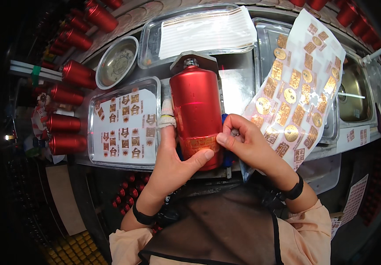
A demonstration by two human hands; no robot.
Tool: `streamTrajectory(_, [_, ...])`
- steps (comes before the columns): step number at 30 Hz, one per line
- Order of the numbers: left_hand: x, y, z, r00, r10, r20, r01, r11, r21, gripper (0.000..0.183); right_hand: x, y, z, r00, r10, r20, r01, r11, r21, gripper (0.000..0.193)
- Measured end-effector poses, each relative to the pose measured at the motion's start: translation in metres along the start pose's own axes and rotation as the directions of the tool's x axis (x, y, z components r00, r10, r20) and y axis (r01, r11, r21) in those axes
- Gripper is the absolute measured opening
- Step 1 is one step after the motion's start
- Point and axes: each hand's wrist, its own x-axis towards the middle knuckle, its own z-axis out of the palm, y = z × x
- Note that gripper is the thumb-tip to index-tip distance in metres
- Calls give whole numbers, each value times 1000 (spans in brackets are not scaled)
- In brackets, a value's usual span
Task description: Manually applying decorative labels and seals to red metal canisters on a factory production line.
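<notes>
A glossy red bottle [195,106] lies tilted on a metal stand [219,65], its neck at the far end. Around its lower part runs a gold label strip [199,143]. My left hand [172,152] holds the bottle from the left, thumb laid on the strip, with white wrapping on a fingertip. At the strip's right end, my right hand [247,139] touches the bottle with its thumb, the other fingers curled in. Whatever sits between those fingers, if anything, is hidden.
Left stands a clear tray [92,132] with a sheet of gold stickers [126,126], beside a metal bowl [117,62]. White strips [206,33] fill a far tray [144,44]. A large gold-sticker sheet [296,88] lies right, before a sink [353,101]. Red bottles [67,123] line the left.
</notes>
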Motion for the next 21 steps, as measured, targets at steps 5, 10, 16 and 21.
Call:
streamTrajectory(5, [0, 0, 8, 996, -58, -62, 48, 989, -142, 67, -1, -7, 7, 999, -7, -54, 0, 993, -120, 33])
streamTrajectory(10, [1, 0, 7, 997, -68, -47, 66, 997, -42, 66, 1, 2, 2, 998, -45, -33, 41, 994, -102, 32])
streamTrajectory(16, [0, 3, 10, 994, -87, -69, 81, 993, -83, 69, 3, 11, 1, 997, -77, 16, 75, 992, 103, 28])
streamTrajectory(21, [-1, 1, 9, 993, -90, -76, 87, 995, -45, 71, -5, -1, 1, 999, 7, 38, -6, 1000, -21, 26])
